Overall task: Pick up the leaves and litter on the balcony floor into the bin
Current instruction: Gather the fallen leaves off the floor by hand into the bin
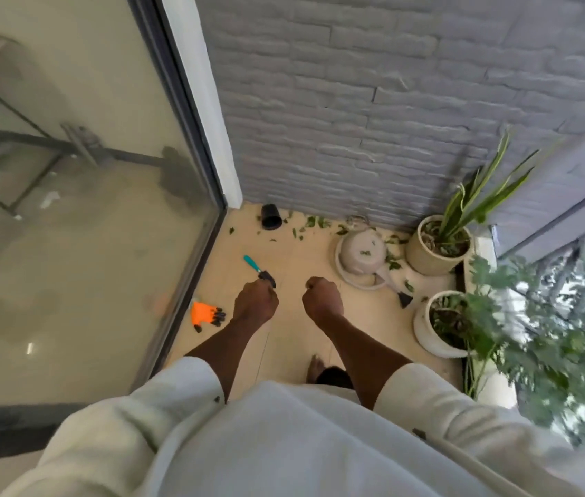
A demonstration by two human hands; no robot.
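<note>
Small green leaves lie scattered on the beige floor tiles along the foot of the grey brick wall. More leaves lie beside and on a pale watering can. My left hand and my right hand are both curled into fists in front of me, high above the floor, and hold nothing that I can see. No bin shows in this view.
A teal-handled trowel and an orange glove lie near the glass door. A small black pot lies tipped over by the wall. Two potted plants stand at the right.
</note>
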